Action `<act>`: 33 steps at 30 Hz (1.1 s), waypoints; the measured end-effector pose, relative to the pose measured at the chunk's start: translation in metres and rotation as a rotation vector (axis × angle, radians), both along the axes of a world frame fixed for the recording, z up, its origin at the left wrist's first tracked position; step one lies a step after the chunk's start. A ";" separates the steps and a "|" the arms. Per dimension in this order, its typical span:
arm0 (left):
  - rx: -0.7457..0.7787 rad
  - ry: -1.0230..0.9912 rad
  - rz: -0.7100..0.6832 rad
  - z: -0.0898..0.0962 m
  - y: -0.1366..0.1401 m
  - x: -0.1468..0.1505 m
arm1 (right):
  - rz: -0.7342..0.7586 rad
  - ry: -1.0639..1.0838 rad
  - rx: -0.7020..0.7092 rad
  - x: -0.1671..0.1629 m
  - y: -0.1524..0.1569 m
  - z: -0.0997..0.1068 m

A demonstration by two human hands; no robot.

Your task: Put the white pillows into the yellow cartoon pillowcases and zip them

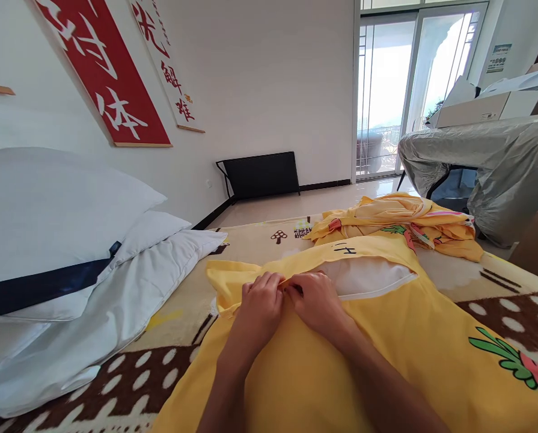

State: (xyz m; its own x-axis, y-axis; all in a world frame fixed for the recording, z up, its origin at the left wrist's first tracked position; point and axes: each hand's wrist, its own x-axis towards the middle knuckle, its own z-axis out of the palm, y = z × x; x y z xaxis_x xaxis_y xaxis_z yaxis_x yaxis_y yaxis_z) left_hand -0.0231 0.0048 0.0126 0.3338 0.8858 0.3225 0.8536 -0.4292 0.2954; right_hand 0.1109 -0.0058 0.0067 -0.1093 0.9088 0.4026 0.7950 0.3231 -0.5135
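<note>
A yellow pillowcase (305, 373) with a printed radish-like figure lies in front of me on the bed. Through the long opening along its far side shows a white pillow (368, 278). At the left end of that opening, my left hand (263, 300) is closed on the cloth edge. Right beside it, my right hand (317, 304) pinches the same edge between thumb and fingers. The two hands nearly touch, and their fingertips are partly hidden. Beyond the opening, dark lettering marks the yellow cloth.
White pillows (61, 204) with a navy band are piled at left. A crumpled yellow printed cloth (395, 219) lies at the far side of the patterned blanket (246, 240). Cardboard boxes (471, 111) sit on a plastic-covered piece of furniture (498, 156) at right.
</note>
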 end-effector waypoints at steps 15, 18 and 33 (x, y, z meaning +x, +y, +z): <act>0.024 -0.424 0.081 -0.031 0.026 0.012 | -0.029 0.033 -0.024 0.003 0.001 0.001; 0.038 -0.408 0.088 -0.033 0.028 0.012 | -0.043 0.035 -0.038 0.006 0.001 0.002; 0.037 -0.335 0.095 -0.030 0.024 0.011 | -0.077 -0.007 -0.077 0.022 -0.005 0.009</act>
